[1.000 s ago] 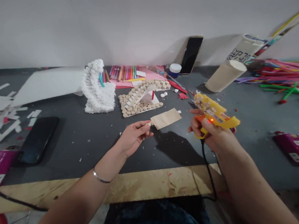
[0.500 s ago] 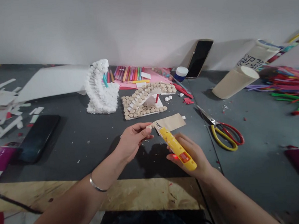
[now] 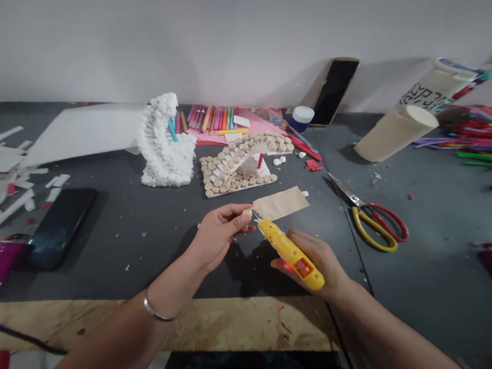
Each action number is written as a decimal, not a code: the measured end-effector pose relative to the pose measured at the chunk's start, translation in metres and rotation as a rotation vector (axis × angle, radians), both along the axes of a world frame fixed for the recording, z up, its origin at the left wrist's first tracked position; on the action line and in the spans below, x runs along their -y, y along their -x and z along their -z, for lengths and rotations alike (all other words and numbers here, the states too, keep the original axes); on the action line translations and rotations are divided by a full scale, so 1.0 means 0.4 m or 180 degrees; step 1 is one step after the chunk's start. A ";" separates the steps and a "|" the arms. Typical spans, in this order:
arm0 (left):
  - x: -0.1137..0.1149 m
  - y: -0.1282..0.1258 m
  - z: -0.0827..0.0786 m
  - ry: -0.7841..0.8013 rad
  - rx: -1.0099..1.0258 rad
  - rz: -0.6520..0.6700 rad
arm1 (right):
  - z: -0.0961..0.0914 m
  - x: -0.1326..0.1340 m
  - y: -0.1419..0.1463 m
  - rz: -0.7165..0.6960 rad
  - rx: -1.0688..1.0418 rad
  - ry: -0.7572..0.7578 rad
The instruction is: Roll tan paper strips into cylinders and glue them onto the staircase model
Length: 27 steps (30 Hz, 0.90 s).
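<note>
Left hand [image 3: 218, 237] fingers [image 3: 235, 218] pinch a kraft paper strip [image 3: 281, 203] just in front of the disc-covered stair model [image 3: 236, 165]; right hand [image 3: 310, 264] fingers [image 3: 313, 247] wrap a yellow glue gun [image 3: 290, 253], tip at the strip. Behind the model, a blue jar [image 3: 301, 119] is lidded, contents hidden; right of it, a paper cup [image 3: 394, 133] lies on its side.

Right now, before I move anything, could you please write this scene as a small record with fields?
Left hand: pinches a piece of brown paper at its end.
Right hand: holds a yellow glue gun, tip close to the paper.
Cord: black cord runs down from the right hand's side.
Nearby: red and yellow scissors to the right.
Further: white foam model, round-disc model, phone.
</note>
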<state>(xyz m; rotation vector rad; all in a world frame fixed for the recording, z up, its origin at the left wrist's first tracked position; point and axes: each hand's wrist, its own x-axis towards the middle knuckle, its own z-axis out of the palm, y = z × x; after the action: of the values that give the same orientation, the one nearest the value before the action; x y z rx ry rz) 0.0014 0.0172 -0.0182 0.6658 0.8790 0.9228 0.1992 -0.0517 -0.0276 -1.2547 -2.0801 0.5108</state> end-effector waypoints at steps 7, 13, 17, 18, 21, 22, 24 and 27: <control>0.000 0.000 0.002 -0.0005 0.0012 0.0020 | 0.005 0.001 0.000 0.0076 0.0056 -0.0049; -0.001 0.002 0.006 0.0024 -0.0026 -0.0004 | 0.003 -0.001 -0.001 0.0105 0.0033 -0.0017; -0.002 0.003 0.008 0.0002 0.0009 -0.0025 | 0.005 -0.001 -0.005 0.0106 0.0092 0.0080; -0.003 0.003 0.008 -0.0001 0.0013 -0.0026 | 0.006 -0.001 -0.006 0.0110 0.0101 0.0073; -0.006 0.004 0.011 0.0000 0.0039 -0.0052 | 0.006 -0.001 -0.008 0.0136 0.0106 0.0073; -0.007 0.005 0.011 0.0001 0.0060 -0.0065 | 0.005 -0.001 -0.009 0.0152 0.0099 0.0090; -0.010 0.006 0.011 -0.0003 0.0109 -0.0093 | 0.001 -0.004 -0.012 0.0196 0.0098 0.0119; -0.015 0.009 0.008 -0.0007 0.0144 -0.0121 | -0.005 -0.011 -0.027 0.0334 0.0179 0.0064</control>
<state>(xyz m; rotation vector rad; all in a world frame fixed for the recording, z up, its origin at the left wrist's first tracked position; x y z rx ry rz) -0.0022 0.0231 -0.0216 0.6297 0.8530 0.9693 0.2101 -0.0471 -0.0255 -1.3961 -2.0467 0.4549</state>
